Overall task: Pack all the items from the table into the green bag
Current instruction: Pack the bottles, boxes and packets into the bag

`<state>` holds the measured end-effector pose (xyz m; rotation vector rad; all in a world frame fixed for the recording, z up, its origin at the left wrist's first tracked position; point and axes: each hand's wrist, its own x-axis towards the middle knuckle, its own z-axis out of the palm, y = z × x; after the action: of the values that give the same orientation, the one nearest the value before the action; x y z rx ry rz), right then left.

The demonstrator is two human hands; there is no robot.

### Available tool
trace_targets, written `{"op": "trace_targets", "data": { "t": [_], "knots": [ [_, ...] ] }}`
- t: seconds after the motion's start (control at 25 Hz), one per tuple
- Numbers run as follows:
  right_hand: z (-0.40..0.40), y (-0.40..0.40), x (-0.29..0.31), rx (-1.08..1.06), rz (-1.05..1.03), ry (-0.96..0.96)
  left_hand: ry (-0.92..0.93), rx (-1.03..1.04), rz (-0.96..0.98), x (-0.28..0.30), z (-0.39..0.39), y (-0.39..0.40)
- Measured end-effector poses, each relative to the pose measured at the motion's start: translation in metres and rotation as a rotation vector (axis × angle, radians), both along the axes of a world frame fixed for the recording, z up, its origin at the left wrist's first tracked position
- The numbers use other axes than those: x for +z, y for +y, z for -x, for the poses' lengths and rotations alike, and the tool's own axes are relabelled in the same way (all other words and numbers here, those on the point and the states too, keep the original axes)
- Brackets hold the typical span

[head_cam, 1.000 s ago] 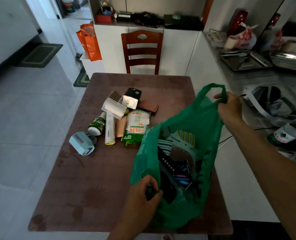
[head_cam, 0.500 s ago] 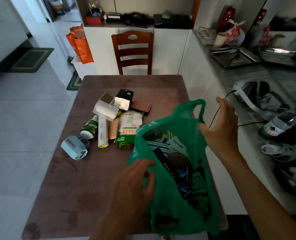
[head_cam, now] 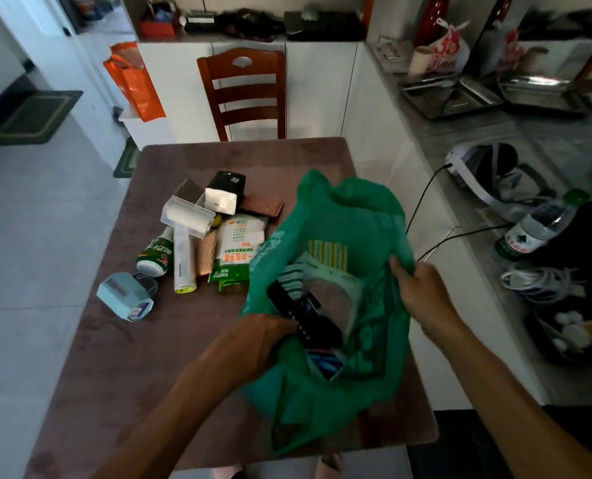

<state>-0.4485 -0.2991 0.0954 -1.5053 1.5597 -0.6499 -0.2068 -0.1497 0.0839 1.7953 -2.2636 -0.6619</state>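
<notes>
The green bag [head_cam: 353, 216] stands open on the right half of the brown table [head_cam: 121, 368], with a black flat item and striped packets inside. My left hand [head_cam: 256, 340] grips the bag's near left rim. My right hand [head_cam: 422, 288] pinches the right rim. Left of the bag lies a pile: a white and green packet [head_cam: 239, 243], a green bottle [head_cam: 154, 254], a white tube [head_cam: 183, 261], a light blue box [head_cam: 125, 295], a clear case [head_cam: 187, 216], a black box [head_cam: 227, 183] and brown wafer-like packs [head_cam: 263, 203].
A wooden chair [head_cam: 246, 95] stands at the table's far end, with an orange bag [head_cam: 132, 81] to its left. A counter on the right carries a water bottle [head_cam: 536, 226], cables, a headset and metal trays.
My right hand let go of the raised bag handle and came down to grip the right rim. The bag sank and widened. My left hand shifted along the near rim.
</notes>
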Motion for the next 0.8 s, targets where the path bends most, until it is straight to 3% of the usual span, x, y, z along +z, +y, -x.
{"op": "trace_targets", "data": {
  "t": [0.12, 0.32, 0.64, 0.8],
  "knots": [
    [-0.021, -0.033, 0.048, 0.019, 0.199, 0.002, 0.107, 0.031, 0.191, 0.014, -0.019, 0.009],
    [-0.033, -0.054, 0.026, 0.252, 0.126, 0.574, 0.141, 0.001, -0.017, -0.018, -0.012, 0.036],
    [-0.026, -0.042, 0.013, 0.256, 0.139, 0.725, 0.077, -0.021, -0.016, -0.032, -0.009, 0.022],
    [-0.035, -0.022, 0.033, 0.308, 0.415, 0.71, 0.227, 0.14, 0.022, -0.034, -0.013, 0.02]
  ]
}}
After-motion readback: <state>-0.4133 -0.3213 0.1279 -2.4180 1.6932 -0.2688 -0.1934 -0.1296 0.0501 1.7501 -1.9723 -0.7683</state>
